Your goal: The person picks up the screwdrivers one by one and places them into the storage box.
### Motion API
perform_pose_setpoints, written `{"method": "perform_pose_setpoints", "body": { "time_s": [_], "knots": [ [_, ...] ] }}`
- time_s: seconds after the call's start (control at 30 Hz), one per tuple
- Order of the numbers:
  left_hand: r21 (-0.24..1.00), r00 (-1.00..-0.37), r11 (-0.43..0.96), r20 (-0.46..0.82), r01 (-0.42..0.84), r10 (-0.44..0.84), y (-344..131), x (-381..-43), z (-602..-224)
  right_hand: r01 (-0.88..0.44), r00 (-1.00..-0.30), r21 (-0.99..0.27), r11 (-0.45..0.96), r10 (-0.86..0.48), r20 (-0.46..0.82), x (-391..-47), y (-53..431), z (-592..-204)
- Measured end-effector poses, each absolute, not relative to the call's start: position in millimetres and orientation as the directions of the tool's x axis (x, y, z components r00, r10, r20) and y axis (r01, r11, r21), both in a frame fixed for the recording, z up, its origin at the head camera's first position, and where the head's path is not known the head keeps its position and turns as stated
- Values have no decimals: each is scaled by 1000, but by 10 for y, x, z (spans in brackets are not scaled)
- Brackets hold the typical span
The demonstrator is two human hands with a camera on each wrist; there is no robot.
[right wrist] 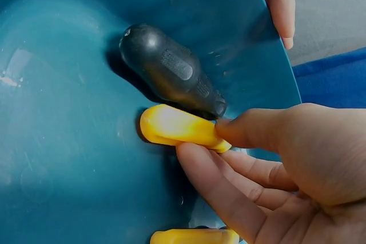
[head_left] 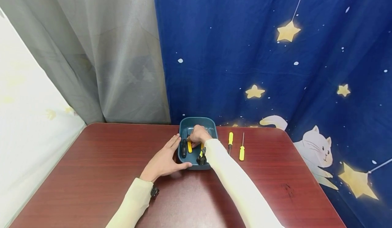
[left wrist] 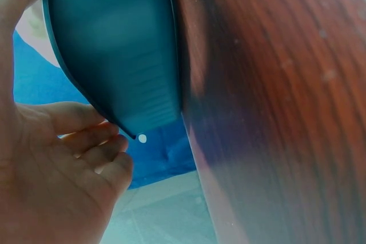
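A dark teal plastic bin (head_left: 193, 158) stands near the table's back edge. Inside it, my right hand (head_left: 198, 135) pinches a screwdriver by its yellow handle (right wrist: 180, 127) between thumb and fingers; its shaft is hidden behind the hand. Alongside lies a black-handled screwdriver (right wrist: 163, 70), close to the bin's left wall. Part of another yellow handle (right wrist: 194, 236) shows at the bottom of the right wrist view. My left hand (head_left: 165, 161) touches the bin's left rim with fairly straight fingers, its thumb spread along the near edge.
Two screwdrivers with yellow handles, one nearer (head_left: 230, 139) and one farther right (head_left: 242, 153), lie on the reddish-brown table (head_left: 107, 163) right of the bin. A blue curtain (head_left: 214, 51) with stars and a grey one (head_left: 131, 68) hang behind the table.
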State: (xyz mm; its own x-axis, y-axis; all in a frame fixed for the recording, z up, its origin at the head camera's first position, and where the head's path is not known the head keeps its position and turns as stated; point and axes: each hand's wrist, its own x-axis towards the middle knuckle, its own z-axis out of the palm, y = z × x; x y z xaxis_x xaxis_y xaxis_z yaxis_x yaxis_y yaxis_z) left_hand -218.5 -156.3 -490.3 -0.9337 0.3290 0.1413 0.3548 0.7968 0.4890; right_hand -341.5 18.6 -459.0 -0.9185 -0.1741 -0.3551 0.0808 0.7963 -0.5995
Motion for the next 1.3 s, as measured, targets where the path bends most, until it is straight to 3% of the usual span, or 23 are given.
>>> {"method": "perform_pose_setpoints", "body": {
  "time_s": [0.7, 1.0, 1.3],
  "knots": [
    [484, -930, 795, 151, 366, 336, -1556, -2184, -4898, 57, -912, -602, 796, -204, -357, -3392, 226, -4575],
    [489, -932, 794, 161, 361, 324, -1559, -2170, -4883, -73, -925, -600, 796, -279, -258, -3317, 281, -4501],
    [497, -936, 795, 134, 348, 326, -1560, -2172, -4888, -248, -914, -460, 853, -364, -182, -3316, 317, -4461]
  ]
}}
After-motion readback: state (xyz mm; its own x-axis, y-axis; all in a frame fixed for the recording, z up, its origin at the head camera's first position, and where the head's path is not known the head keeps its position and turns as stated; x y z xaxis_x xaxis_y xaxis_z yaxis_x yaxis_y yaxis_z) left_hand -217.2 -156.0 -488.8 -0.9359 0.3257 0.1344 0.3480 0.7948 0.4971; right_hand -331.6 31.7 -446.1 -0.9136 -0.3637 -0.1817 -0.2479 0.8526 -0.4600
